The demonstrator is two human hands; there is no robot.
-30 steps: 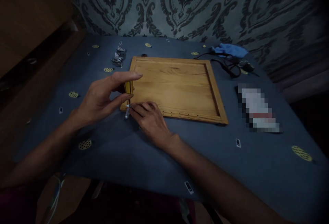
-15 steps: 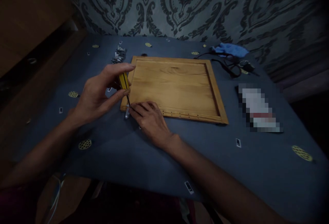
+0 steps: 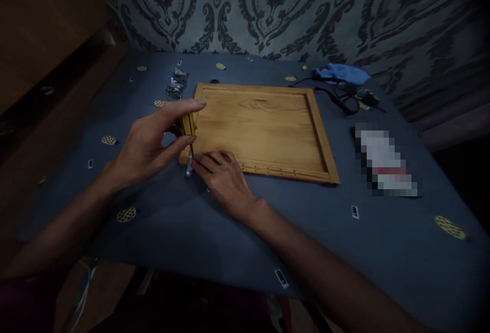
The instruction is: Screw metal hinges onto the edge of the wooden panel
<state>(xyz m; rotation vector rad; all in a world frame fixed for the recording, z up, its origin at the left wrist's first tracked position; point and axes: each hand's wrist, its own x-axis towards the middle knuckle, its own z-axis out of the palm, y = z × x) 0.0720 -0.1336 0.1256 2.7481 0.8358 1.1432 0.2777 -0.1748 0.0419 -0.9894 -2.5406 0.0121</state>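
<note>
My left hand (image 3: pixel 143 139) is closed around the yellow handle of a screwdriver (image 3: pixel 188 124), which stands almost upright with its shaft pointing down. Its tip meets a small metal hinge (image 3: pixel 189 169) at the near left corner of a framed wooden panel (image 3: pixel 260 129). My right hand (image 3: pixel 225 182) rests on the panel's near edge, fingers bent and pressed together. Its fingertips are beside the screwdriver tip and the hinge, and hide whatever they pinch. Several small dark holes show along the near frame strip, right of this hand.
A pile of metal hardware (image 3: pixel 177 83) lies beyond my left hand. At the far right are a blue cloth (image 3: pixel 342 74) and a pair of dark-framed glasses (image 3: pixel 339 101). A pixelated packet (image 3: pixel 386 162) lies right of the panel. Patterned fabric (image 3: pixel 260 6) rises behind the table.
My left hand has shifted slightly right, and the top of the screwdriver has swung right, so it stands more upright. My right hand and the panel have stayed in place.
</note>
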